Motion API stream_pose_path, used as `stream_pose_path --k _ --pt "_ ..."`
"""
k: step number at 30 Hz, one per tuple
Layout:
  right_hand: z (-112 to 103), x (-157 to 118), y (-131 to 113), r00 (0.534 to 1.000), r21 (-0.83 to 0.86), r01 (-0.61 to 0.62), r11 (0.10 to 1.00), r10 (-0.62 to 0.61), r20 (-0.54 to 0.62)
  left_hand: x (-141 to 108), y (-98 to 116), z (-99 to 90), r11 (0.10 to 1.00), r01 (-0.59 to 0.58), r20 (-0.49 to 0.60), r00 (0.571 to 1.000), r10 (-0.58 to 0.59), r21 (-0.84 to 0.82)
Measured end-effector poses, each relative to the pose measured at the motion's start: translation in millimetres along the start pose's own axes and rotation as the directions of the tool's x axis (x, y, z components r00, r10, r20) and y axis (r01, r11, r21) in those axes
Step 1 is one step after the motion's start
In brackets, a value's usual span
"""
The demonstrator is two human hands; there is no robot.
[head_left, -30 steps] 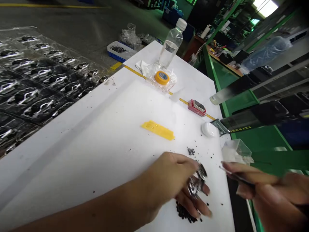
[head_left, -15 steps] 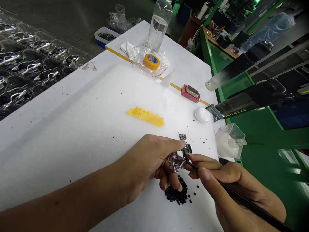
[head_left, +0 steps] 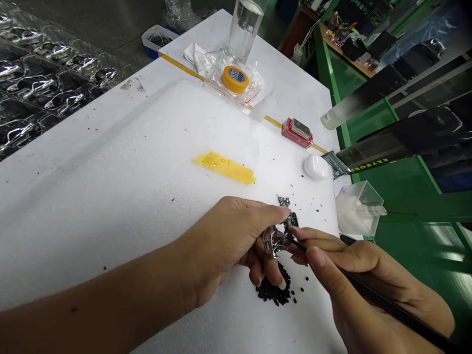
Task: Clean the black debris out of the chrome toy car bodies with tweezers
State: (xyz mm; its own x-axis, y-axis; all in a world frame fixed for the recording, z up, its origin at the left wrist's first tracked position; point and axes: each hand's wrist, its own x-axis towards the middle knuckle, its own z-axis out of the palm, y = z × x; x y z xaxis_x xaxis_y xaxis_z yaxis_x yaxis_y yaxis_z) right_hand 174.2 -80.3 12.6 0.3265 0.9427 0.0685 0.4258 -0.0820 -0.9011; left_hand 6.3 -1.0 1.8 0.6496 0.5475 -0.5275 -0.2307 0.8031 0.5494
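Observation:
My left hand (head_left: 236, 231) pinches a small shiny chrome part (head_left: 272, 241) between thumb and fingers, above the white foam sheet. From the right, my right hand (head_left: 354, 275) grips a long thin black tool (head_left: 391, 306), its tip against or very close to the chrome part. What kind of tool it is I cannot make out. Under my left fingertips lies a pile of tiny black pieces (head_left: 273, 295), partly covered by them. Just beyond the thumb is a smaller heap of fine dark bits (head_left: 283, 201).
Yellow tape strip (head_left: 224, 167) lies on the foam sheet (head_left: 147, 162). Further back are an orange tape roll (head_left: 236, 79), a clear bottle (head_left: 245, 34) and a red box (head_left: 297, 132). To the right are a white rounded object (head_left: 316, 167) and a clear container (head_left: 359, 209). Wrapped shiny parts (head_left: 55, 73) stand left.
The view has shifted slightly, so the table things sit a little higher and further right. Both hands keep their grip on the chrome part and the black tool, nearly unchanged.

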Motion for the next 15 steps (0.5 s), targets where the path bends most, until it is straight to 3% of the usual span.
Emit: stream_pose_path --k 11,15 --pt "-0.5 1.4 5.4 0.991 -0.016 0.126 0.992 -0.125 0.05 -1.3 2.9 0.9 0.999 0.031 -0.025 0.999 -0.03 0.043" --pt "4.7 -0.7 4.7 0.992 0.021 0.115 0.993 -0.116 0.051 -1.1 4.9 1.2 0.999 0.019 -0.021 1.0 -0.018 0.041"
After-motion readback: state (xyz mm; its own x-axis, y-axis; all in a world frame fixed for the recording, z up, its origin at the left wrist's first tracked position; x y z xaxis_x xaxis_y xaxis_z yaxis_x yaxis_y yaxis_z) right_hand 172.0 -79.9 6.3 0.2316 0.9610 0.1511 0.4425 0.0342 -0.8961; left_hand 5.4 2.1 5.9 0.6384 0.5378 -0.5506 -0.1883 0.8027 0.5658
